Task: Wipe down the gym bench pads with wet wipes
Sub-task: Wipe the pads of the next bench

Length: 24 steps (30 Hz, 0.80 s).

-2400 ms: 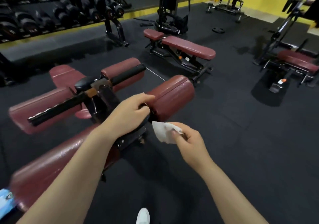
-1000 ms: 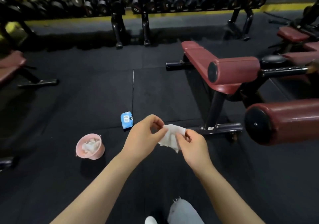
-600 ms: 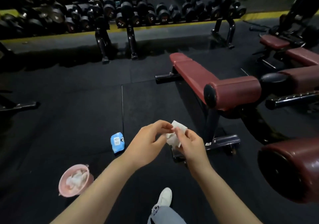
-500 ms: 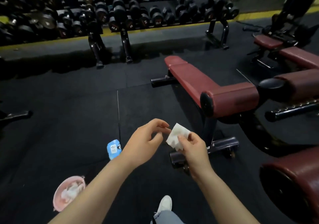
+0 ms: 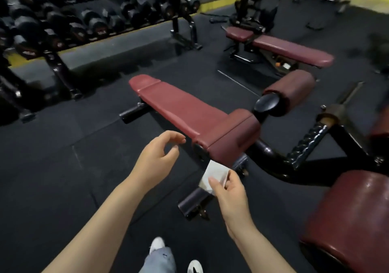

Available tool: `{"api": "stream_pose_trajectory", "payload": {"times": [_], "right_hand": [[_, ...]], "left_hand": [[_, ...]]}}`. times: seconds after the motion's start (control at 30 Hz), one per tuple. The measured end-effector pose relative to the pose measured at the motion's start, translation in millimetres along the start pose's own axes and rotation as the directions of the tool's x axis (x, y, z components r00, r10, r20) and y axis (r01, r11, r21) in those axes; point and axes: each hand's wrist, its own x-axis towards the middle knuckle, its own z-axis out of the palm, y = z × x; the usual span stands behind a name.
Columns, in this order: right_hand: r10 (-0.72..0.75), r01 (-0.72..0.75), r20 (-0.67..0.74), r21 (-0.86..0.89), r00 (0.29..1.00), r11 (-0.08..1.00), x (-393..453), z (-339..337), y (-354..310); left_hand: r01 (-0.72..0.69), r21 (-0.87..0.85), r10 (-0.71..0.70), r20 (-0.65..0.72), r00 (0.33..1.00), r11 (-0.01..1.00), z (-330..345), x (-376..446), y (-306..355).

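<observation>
From the head view, we hold a white wet wipe (image 5: 214, 177) in our right hand (image 5: 230, 192), pinched between thumb and fingers (image 5: 214, 185), just in front of the near end of the dark red bench (image 5: 185, 109). Our left hand (image 5: 156, 157) hovers left of this bench end, fingers loosely curled and holding nothing.

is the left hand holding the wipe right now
No, the left hand hangs empty with loosely curled fingers, while the right hand alone pinches the white wipe.
</observation>
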Motion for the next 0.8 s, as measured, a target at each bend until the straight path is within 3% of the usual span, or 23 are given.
{"api": "stream_pose_trajectory", "payload": {"times": [0.2, 0.33, 0.4, 0.47, 0.57, 0.7, 0.8], "right_hand": [[-0.108, 0.096, -0.295, -0.055, 0.949, 0.994, 33.3, -13.6, -16.1], [-0.269, 0.154, -0.543, -0.248, 0.796, 0.956, 93.7, -22.2, -36.0], [-0.386, 0.166, -0.601, -0.389, 0.700, 0.906, 130.4, -28.2, -51.2], [-0.427, 0.122, -0.603, -0.480, 0.674, 0.869, 158.3, -29.3, -59.8], [-0.413, 0.016, -0.553, -0.586, 0.724, 0.810, 169.8, -25.7, -47.8], [-0.562, 0.130, -0.437, -0.697, 0.702, 0.705, 128.4, -6.7, -24.6], [-0.580, 0.202, -0.357, -0.699, 0.733, 0.686, 87.6, 15.6, -4.8]], "left_hand": [[-0.101, -0.018, 0.103, 0.220, 0.970, 0.995, 18.6, 80.1, 2.7], [-0.192, -0.006, 0.179, 0.384, 0.906, 0.981, 26.3, 125.9, 2.9], [-0.216, -0.014, 0.199, 0.444, 0.874, 0.976, 27.8, 143.3, 1.4], [-0.231, -0.022, 0.211, 0.494, 0.844, 0.973, 28.2, 156.5, -0.5], [-0.272, -0.043, 0.249, 0.561, 0.789, 0.961, 27.4, 171.3, -3.4], [-0.323, -0.063, 0.290, 0.625, 0.725, 0.944, 29.2, 188.2, -4.6], [-0.365, -0.057, 0.315, 0.638, 0.703, 0.929, 38.7, 196.7, -4.6]]}}
